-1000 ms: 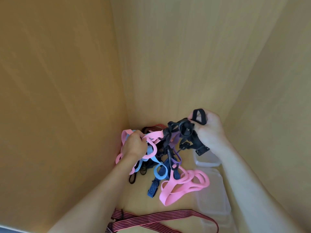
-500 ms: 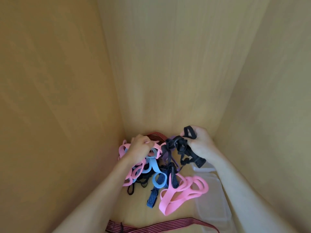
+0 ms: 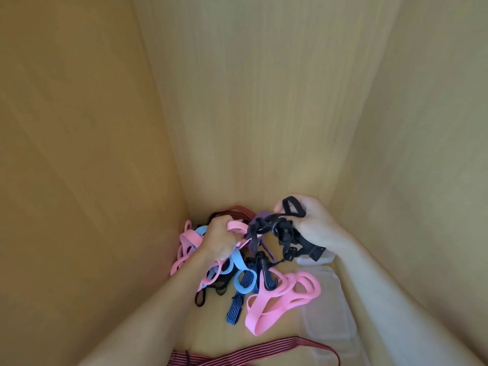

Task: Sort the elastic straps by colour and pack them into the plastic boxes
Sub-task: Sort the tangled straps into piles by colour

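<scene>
Fingers point(image 3: 280, 207) of the right hand point(image 3: 317, 225) curl round tangled black straps point(image 3: 286, 235); the left hand point(image 3: 219, 240) grips a pink strap point(image 3: 236, 226). Both have sunk closer onto the pile point(image 3: 244, 277), so nothing is freed yet for the boxes point(image 3: 332, 310) beside it.

The right hand point(image 3: 314, 225), gripping tangled black elastic straps point(image 3: 286, 237), has sunk toward 7 o'clock, nearer the left hand point(image 3: 220, 240) and its pink elastic strap point(image 3: 235, 224).
</scene>
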The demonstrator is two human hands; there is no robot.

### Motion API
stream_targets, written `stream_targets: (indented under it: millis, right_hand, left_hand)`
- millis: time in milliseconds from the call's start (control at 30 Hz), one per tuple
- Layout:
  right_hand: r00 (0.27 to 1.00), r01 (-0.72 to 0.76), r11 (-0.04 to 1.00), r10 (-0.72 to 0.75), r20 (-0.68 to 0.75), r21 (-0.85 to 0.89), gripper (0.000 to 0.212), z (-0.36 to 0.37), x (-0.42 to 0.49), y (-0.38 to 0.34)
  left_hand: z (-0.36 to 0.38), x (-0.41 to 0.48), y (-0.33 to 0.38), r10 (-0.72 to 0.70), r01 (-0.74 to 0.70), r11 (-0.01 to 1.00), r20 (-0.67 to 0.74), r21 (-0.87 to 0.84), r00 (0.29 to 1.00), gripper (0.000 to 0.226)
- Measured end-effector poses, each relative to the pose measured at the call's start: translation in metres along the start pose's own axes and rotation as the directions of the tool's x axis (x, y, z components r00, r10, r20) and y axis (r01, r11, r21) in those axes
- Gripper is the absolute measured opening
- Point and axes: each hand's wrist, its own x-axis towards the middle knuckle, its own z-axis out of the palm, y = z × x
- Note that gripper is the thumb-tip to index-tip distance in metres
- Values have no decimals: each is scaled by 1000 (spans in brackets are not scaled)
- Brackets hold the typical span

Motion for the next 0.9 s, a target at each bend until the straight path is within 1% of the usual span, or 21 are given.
stream_targets:
  millis: [100, 133, 200, 267, 333, 400, 467, 500, 567, 600, 633, 700, 767, 800, 867, 900]
  right_hand:
    - [999, 17, 991, -10, 54, -131, 46, 3, -2, -1]
    - [997, 16, 986, -4, 75, -163, 50, 5, -3, -1]
    - [994, 26, 975, -2, 110, -220, 56, 10, -4, 2]
    - [993, 23, 947, 15, 114, -319, 50, 15, -3, 6]
    - [995, 14, 915, 27, 95, -402, 47, 17, -1, 10]
    - [997, 12, 912, 22, 78, -410, 50, 19, 0, 11]
    - [997, 19, 918, 10, 70, -396, 56, 19, 1, 10]
    - [997, 21, 925, 8, 75, -380, 60, 20, 2, 9]
    - [996, 27, 935, 6, 91, -354, 66, 23, 3, 8]
    - [996, 27, 934, 5, 91, -355, 68, 24, 4, 8]
    - [996, 27, 932, 5, 86, -363, 69, 26, 5, 8]
    - [996, 25, 922, 9, 85, -387, 64, 30, 5, 10]
    - [994, 12, 918, 34, 107, -395, 47, 37, 4, 13]
    - [992, 9, 919, 43, 120, -395, 39, 42, 4, 14]
    - [990, 19, 918, 37, 134, -397, 31, 50, 1, 14]
    - [990, 33, 916, 24, 137, -399, 30, 54, 0, 14]
  left_hand:
    - [-10, 6, 5, 29, -29, 1000, -34, 10, 999, 22]
    - [-13, 7, 6, 44, -44, 999, -20, 1, 999, 21]
    - [-18, 7, 9, 96, -98, 994, 46, 46, 994, 27]
    - [-22, 5, 9, 186, -199, 965, 90, 169, 978, 28]
    - [-25, 4, 6, 253, -281, 905, 126, 320, 959, 22]
    - [-27, 3, 2, 219, -288, 830, 196, 478, 956, 20]
    - [-28, 1, -1, 186, -304, 752, 254, 584, 949, 27]
    - [-28, -2, -2, 190, -314, 742, 264, 592, 946, 36]
    - [-29, -6, -3, 204, -317, 772, 258, 551, 944, 55]
    - [-30, -6, -4, 200, -310, 774, 251, 552, 947, 54]
    - [-31, -5, -5, 194, -305, 758, 248, 576, 949, 47]
    - [-32, -5, -6, 185, -296, 715, 238, 633, 954, 27]
    - [-32, -5, -10, 175, -297, 680, 245, 670, 954, 10]
    - [-32, -6, -12, 173, -300, 666, 250, 683, 953, 7]
    - [-31, -7, -14, 164, -299, 648, 255, 701, 953, 11]
    - [-30, -8, -15, 166, -298, 645, 252, 704, 953, 19]
